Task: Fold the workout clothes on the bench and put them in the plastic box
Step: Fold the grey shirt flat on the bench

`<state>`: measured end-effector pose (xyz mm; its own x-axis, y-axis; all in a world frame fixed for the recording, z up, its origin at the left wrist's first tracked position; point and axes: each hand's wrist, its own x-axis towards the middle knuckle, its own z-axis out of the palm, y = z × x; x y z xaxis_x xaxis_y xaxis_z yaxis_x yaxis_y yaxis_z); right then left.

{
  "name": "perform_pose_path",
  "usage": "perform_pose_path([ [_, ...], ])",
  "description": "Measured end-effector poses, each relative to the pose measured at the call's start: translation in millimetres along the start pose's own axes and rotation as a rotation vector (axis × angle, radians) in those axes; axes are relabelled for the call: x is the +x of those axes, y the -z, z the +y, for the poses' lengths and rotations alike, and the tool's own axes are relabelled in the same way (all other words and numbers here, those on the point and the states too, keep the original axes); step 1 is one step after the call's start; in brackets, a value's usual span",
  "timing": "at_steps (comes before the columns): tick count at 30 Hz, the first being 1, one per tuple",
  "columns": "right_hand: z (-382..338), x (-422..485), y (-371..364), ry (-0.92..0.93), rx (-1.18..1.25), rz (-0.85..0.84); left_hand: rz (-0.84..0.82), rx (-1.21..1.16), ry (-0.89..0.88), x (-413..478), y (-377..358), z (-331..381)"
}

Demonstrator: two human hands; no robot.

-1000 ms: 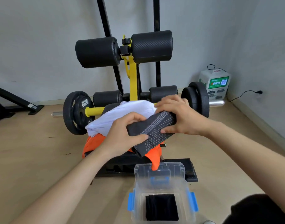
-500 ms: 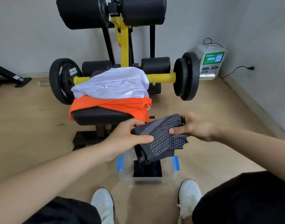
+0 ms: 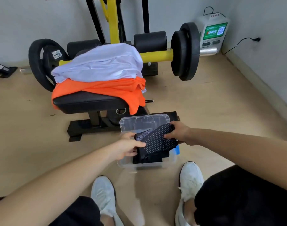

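Note:
A folded dark grey dotted garment (image 3: 155,141) hangs just over the open clear plastic box (image 3: 144,165) on the floor. My left hand (image 3: 128,145) grips its left edge and my right hand (image 3: 178,132) pinches its right edge. A black folded garment (image 3: 153,158) lies inside the box below it. On the black bench seat (image 3: 89,101) a white shirt (image 3: 100,64) lies on top of an orange garment (image 3: 107,88) that hangs over the seat's right side.
The box's clear lid (image 3: 144,122) stands up behind it against the bench's black base (image 3: 84,129). A barbell with black plates (image 3: 186,51) and yellow bar crosses behind the bench. A white charging station (image 3: 211,35) stands by the right wall. My white shoes (image 3: 190,180) flank the box.
Both hands carried the dotted garment from the bench down to the box. My view tilted down, so the bench's upper rollers left the frame.

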<state>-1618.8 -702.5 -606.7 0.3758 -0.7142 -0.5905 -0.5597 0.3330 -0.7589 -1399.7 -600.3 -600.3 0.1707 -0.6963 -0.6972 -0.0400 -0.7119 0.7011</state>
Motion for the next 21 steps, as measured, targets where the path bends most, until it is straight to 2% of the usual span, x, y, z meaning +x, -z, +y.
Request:
perform_pose_path([
  [8, 39, 62, -54, -0.086, 0.027, 0.132, 0.207, -0.102, 0.036, 73, 9, -39],
  [10, 50, 72, -62, -0.119, -0.104, 0.092, 0.219, 0.027, 0.04, 88, 15, -52],
  [13, 69, 80, -69, -0.124, -0.462, 0.003, 0.197, 0.368, 0.012, 100, 21, -72],
  [15, 75, 81, -71, -0.069, -0.564, -0.027, 0.159, 0.396, -0.006, 105, 23, -77],
  [21, 67, 73, -62, 0.073, -0.665, -0.069, 0.057, 0.513, -0.187, 90, 24, -60],
])
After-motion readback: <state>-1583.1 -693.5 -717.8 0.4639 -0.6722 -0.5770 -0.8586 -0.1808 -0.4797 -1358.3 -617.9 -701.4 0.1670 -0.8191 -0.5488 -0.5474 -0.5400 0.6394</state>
